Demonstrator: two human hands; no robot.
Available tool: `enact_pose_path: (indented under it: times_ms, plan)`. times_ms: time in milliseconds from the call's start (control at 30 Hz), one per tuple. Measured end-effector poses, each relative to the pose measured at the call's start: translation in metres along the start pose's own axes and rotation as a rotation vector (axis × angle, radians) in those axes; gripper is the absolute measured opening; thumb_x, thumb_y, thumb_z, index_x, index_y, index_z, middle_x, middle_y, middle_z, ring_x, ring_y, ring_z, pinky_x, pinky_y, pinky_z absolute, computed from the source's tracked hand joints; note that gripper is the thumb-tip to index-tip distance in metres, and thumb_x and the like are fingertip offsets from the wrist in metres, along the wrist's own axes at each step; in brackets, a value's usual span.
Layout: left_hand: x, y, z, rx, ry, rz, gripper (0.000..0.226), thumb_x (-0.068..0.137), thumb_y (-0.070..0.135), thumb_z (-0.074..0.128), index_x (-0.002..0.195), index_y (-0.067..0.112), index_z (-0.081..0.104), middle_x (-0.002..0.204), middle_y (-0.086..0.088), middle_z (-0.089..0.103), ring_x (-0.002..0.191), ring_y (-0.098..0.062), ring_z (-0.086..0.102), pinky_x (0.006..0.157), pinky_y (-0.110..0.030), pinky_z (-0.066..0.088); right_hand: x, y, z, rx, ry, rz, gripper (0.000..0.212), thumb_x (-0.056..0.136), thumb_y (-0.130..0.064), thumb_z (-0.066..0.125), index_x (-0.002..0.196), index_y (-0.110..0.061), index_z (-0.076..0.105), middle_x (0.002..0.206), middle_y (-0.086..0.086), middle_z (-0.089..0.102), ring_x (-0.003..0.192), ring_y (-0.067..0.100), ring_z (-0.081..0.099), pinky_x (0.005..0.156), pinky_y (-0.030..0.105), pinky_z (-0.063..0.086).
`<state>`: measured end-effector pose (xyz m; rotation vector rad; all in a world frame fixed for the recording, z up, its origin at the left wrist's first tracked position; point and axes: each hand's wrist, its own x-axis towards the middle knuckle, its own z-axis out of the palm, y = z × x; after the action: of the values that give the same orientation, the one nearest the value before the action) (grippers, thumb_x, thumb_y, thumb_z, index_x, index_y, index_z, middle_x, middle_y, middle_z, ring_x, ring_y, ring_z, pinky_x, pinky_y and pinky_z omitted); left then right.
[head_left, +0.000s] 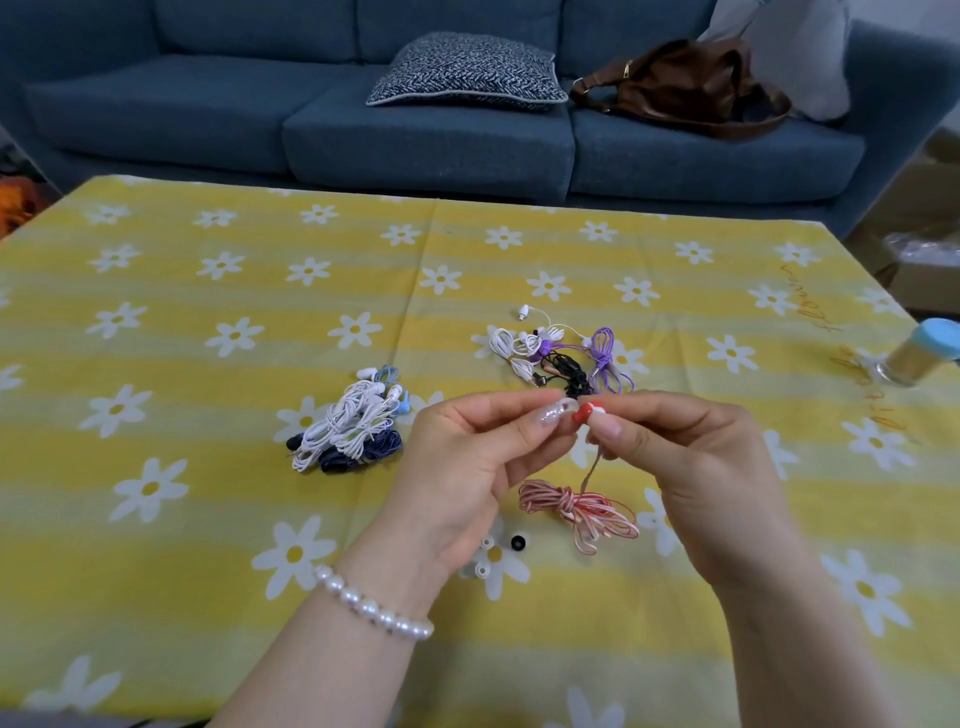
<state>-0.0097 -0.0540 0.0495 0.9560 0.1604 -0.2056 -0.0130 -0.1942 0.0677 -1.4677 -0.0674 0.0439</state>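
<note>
Red earbud (589, 410): glossy red shell with a white part on its far side. It is held up above the table (208, 312), over the middle stretch and nearer the near edge than the far one.

Right hand (701, 467): thumb and forefinger pinch the earbud, and the remaining fingers (675, 415) are curled loosely behind.

A thin pinkish cord drops from the earbud between the two hands to the cord bundle (582, 506). The bundle is striped red and white, wound in long loops and cinched round its middle. It lies flat on the table directly under the hands.

Left hand (467, 467): fingertips pinch a small clear ear tip (563, 404), brought right up against the end of the earbud. Cannot tell whether the tip is seated on it or only touching. A pearl bracelet (371, 608) sits on this wrist.

Also on the table:
- Loose ear tips (485, 543), pale ones and one black, sit near the left wrist, just beside the cord bundle on its near-left side.
- A pile of white and dark blue earphones (348, 421) lies towards the left edge.
- A second pile (561, 353) of white, black and purple earphones lies beyond the hands, towards the far edge.
- A bottle with a blue cap (919, 353) stands at the right edge
</note>
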Motion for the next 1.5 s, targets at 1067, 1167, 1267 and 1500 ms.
enact_pose_path:
  times_ms: [1067,1167,1267,1500]
  plan:
    - [-0.003,-0.01,0.008,0.119,0.167,0.161,0.014,0.062,-0.004,0.068,0.063,0.008,0.074,0.066,-0.011,0.072,0.061,-0.02,0.07,0.06,-0.024,0.057,0.004,0.016,0.005,-0.135,0.183,-0.082,0.025,0.071,0.002,0.071,0.066,-0.021,0.075,0.063,-0.002,0.072,0.063,0.013,0.067,0.066,0.025,0.056]
    - [-0.004,-0.01,0.011,0.111,0.198,0.179,0.02,0.068,-0.01,0.066,0.062,0.008,0.074,0.064,-0.01,0.072,0.058,-0.019,0.069,0.061,-0.024,0.057,0.002,0.017,0.01,-0.12,0.224,-0.095,0.023,0.073,0.005,0.07,0.068,-0.017,0.073,0.06,-0.002,0.071,0.059,0.012,0.067,0.062,0.025,0.056]
    - [-0.005,-0.011,0.013,0.143,0.215,0.224,0.021,0.069,-0.011,0.067,0.065,0.008,0.074,0.066,-0.01,0.072,0.061,-0.021,0.07,0.061,-0.024,0.057,0.0,0.019,0.013,-0.137,0.28,-0.114,0.016,0.073,0.003,0.071,0.07,-0.013,0.072,0.06,-0.001,0.07,0.058,0.014,0.068,0.062,0.029,0.057]
    - [-0.01,-0.018,0.014,0.363,0.275,0.442,0.023,0.072,-0.009,0.069,0.073,0.013,0.074,0.07,0.001,0.074,0.066,-0.012,0.07,0.063,-0.018,0.053,-0.002,0.023,0.021,-0.228,0.353,-0.249,0.019,0.066,-0.021,0.07,0.067,-0.039,0.072,0.07,-0.003,0.068,0.071,0.028,0.067,0.069,0.05,0.054]
